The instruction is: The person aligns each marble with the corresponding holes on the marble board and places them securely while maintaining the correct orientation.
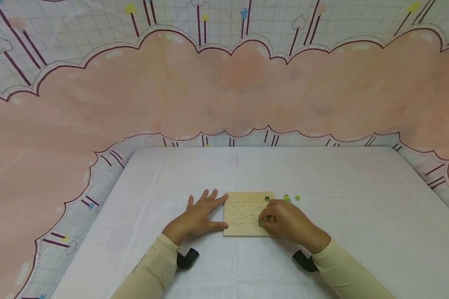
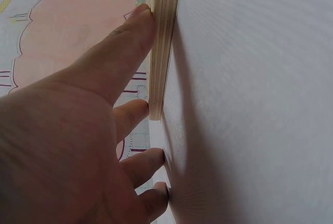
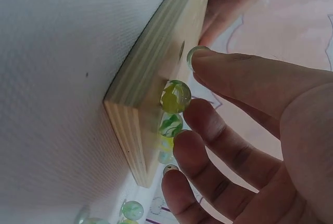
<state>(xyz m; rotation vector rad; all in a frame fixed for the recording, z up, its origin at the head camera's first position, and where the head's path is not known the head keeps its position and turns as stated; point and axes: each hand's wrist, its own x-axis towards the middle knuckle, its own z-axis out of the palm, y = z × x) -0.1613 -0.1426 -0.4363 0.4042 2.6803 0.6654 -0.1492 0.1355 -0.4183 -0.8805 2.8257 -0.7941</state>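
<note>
A square wooden board with rows of round dimples lies flat on the white cloth. My left hand is spread at its left side, with thumb and index fingertips against the edge. Over the board's right part, my right hand pinches a green marble near the front rows. In the right wrist view that marble shows partly behind the thumb tip. Several marbles line the board's right column, the nearest a yellow-green marble. Another dark green marble sits at the far right corner.
Just right of the board, several loose marbles lie on the white cloth. Black wrist-worn devices jut out beneath both wrists. A patterned curtain hangs behind and around the table.
</note>
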